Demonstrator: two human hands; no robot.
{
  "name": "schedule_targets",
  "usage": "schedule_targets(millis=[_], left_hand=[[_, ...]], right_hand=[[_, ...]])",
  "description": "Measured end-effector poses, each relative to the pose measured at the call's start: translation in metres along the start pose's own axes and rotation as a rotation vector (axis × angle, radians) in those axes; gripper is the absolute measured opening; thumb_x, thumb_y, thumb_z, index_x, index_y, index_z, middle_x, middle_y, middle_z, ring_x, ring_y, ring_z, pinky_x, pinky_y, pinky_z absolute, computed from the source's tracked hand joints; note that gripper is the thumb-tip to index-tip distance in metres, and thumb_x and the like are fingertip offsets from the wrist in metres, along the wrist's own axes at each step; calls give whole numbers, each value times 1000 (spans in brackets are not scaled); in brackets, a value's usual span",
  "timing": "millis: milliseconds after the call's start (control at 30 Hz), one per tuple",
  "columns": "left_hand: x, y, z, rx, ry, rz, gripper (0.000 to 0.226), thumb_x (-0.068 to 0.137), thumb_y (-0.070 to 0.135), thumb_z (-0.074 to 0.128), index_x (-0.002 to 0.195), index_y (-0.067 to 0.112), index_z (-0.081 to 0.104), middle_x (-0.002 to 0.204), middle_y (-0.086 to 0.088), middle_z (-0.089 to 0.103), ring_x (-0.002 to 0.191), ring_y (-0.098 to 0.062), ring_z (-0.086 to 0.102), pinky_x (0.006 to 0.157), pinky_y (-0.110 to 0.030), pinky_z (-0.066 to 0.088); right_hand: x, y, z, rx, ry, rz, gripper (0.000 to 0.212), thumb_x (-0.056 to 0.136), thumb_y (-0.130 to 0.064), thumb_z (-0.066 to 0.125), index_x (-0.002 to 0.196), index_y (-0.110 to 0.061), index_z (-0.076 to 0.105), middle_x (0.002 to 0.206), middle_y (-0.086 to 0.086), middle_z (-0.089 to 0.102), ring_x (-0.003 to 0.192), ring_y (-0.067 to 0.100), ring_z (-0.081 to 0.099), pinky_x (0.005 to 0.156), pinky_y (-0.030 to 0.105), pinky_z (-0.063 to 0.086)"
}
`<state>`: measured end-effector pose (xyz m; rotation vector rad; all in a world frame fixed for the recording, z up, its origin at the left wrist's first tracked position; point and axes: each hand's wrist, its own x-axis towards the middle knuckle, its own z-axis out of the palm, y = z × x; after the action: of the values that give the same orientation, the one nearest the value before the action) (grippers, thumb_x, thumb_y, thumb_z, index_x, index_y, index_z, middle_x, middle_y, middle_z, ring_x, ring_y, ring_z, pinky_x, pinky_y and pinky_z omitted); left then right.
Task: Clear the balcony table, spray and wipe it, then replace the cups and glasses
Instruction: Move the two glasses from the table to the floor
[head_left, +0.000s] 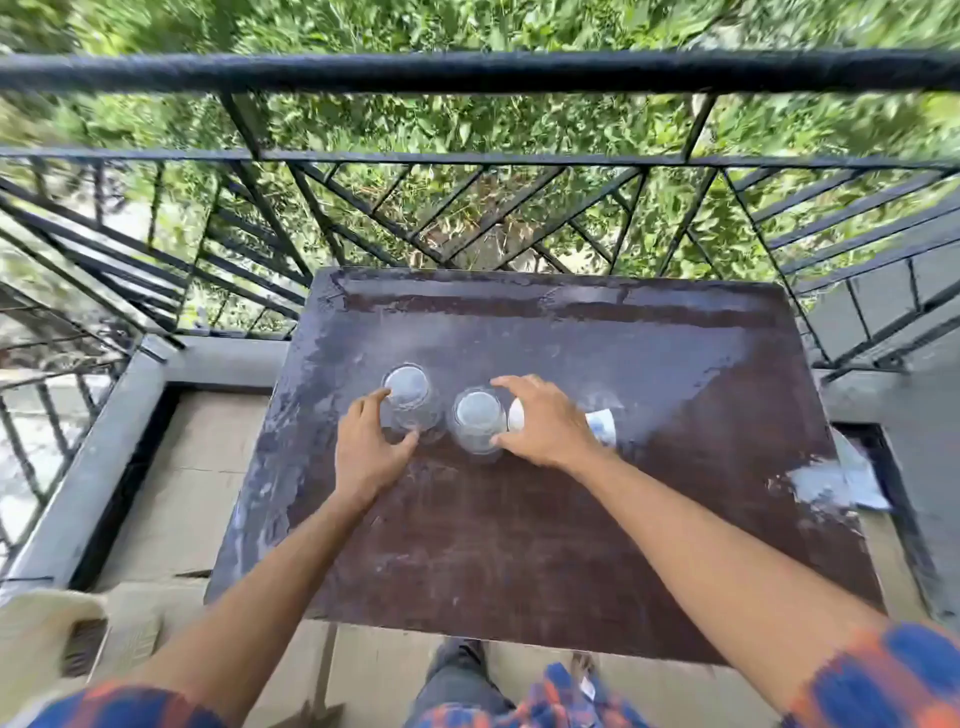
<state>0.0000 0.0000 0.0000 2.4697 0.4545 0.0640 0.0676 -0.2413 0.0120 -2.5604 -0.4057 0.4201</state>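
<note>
Brown, scuffed board streaked with chalky grey smears: that's the table (519, 519), a flat rectangle pushed up against a black metal railing (467, 73), with green leaves (467, 130) behind the bars. Two clear glasses stand upright side by side near its middle, close but apart.

Left glass (410, 397): round rim, see-through wall, and it looks empty, the tabletop showing through its base. Right glass (478, 418): same shape, same story, only a pale sheen inside.

Left hand (371, 447) is on the left glass, forefinger hooked round the far side of the rim, thumb tucked against the near wall. That's a narrow, curled hold on the glass.

Right hand (545, 423) arches wide, forefinger and thumb tips touching the right glass's right side, while a white rounded thing (516, 415) sits under the palm. Which of the two it holds, I cannot tell.

Just beside that wrist lies a printed scrap (601, 427) with blue marks, blurred. At the table's right edge there's a white sheet (831, 483), smeared by blur. Both forearms are bare, and the right sleeve (883, 675) is checked blue and orange.
</note>
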Motion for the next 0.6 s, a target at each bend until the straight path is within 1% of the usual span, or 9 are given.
schedule_targets(millis=[67, 167, 200, 300, 400, 467, 533, 600], left_hand=[[13, 0, 0, 0, -59, -2, 79, 73, 32, 85, 141, 11, 53, 136, -16, 57, 129, -37, 51, 106, -48, 44], [37, -6, 2, 56, -153, 40, 90, 65, 46, 79, 146, 27, 45, 136, -11, 52, 128, -36, 49, 100, -49, 48], [44, -8, 4, 74, -188, 42, 92, 64, 47, 80, 147, 31, 42, 137, -10, 51, 130, -35, 49, 99, -49, 49], [65, -12, 10, 116, -302, 63, 101, 67, 45, 87, 153, 31, 37, 143, -8, 48, 131, -35, 49, 96, -48, 48], [80, -11, 16, 154, -361, 88, 98, 69, 46, 85, 152, 29, 36, 142, -10, 51, 128, -38, 54, 96, -48, 49], [90, -11, 17, 162, -398, 94, 92, 68, 47, 84, 146, 28, 39, 136, -10, 55, 124, -38, 57, 91, -47, 50], [95, -9, 15, 210, -411, 127, 85, 68, 51, 81, 138, 26, 40, 130, -9, 56, 118, -39, 60, 86, -46, 51], [95, -11, 10, 196, -400, 123, 81, 66, 55, 77, 133, 25, 42, 126, -8, 58, 114, -39, 61, 84, -45, 51]], right_hand=[[11, -12, 3, -13, -41, 24, 89, 67, -50, 80, 145, -44, 38, 136, -4, 52, 126, 26, 51, 100, 42, 49], [28, -30, 14, -76, -116, 79, 97, 66, -52, 84, 149, -43, 34, 136, 1, 50, 125, 30, 51, 101, 44, 48], [33, -34, 18, -115, -137, 87, 98, 66, -53, 84, 149, -42, 34, 137, 2, 49, 125, 31, 50, 100, 45, 48], [38, -41, 26, -246, -191, 94, 96, 68, -51, 83, 150, -39, 33, 139, 2, 45, 126, 31, 47, 97, 45, 50], [39, -44, 33, -328, -192, 114, 87, 71, -38, 81, 146, -34, 36, 137, 3, 44, 123, 32, 48, 85, 43, 50], [42, -47, 34, -368, -178, 123, 80, 71, -32, 78, 141, -29, 39, 134, 4, 45, 120, 34, 50, 80, 42, 51], [44, -48, 35, -374, -167, 119, 78, 69, -32, 77, 138, -27, 42, 130, 4, 46, 118, 34, 51, 81, 43, 55], [43, -48, 36, -325, -145, 149, 77, 67, -36, 77, 136, -28, 45, 127, 3, 48, 115, 33, 54, 85, 45, 55]])
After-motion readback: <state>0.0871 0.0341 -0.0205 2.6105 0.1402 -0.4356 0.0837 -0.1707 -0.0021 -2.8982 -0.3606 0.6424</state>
